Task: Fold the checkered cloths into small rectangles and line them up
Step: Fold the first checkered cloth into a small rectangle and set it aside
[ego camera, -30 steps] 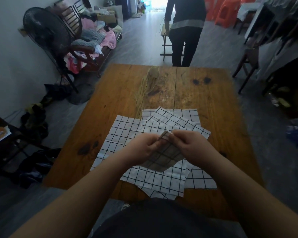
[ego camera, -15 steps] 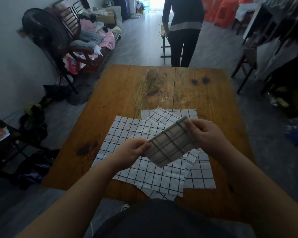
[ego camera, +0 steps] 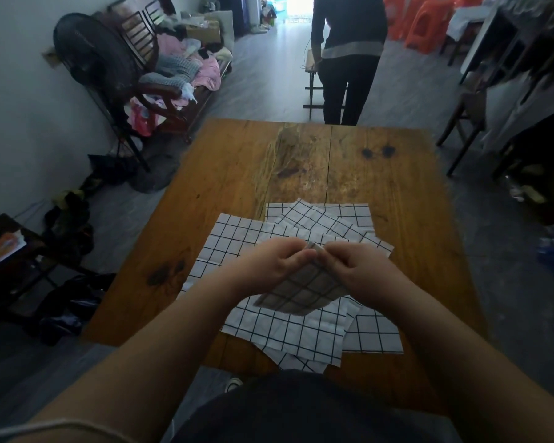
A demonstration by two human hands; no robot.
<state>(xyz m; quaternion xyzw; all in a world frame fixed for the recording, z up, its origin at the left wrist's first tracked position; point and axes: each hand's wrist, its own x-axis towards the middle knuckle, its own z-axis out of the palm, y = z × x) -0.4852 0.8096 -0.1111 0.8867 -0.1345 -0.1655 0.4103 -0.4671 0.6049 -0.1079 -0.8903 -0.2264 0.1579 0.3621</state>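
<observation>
Several white cloths with a black grid (ego camera: 237,235) lie overlapping and flat on the near half of the wooden table (ego camera: 397,187). Above them I hold one folded checkered cloth (ego camera: 301,292) in the air; it hangs down toward me in a doubled flap. My left hand (ego camera: 275,263) and my right hand (ego camera: 362,270) pinch its top edge, fingertips almost meeting at the cloth's upper corner.
A person in dark clothes (ego camera: 349,52) stands beyond the table's far edge beside a small stool (ego camera: 311,68). A standing fan (ego camera: 90,59) and a bench piled with clothes (ego camera: 179,68) are at the left. A wooden chair (ego camera: 467,107) stands at the right.
Half a second ago my hands were apart with the cloth spread between them. They have come back together, and the cloth has doubled over and hangs below them.
</observation>
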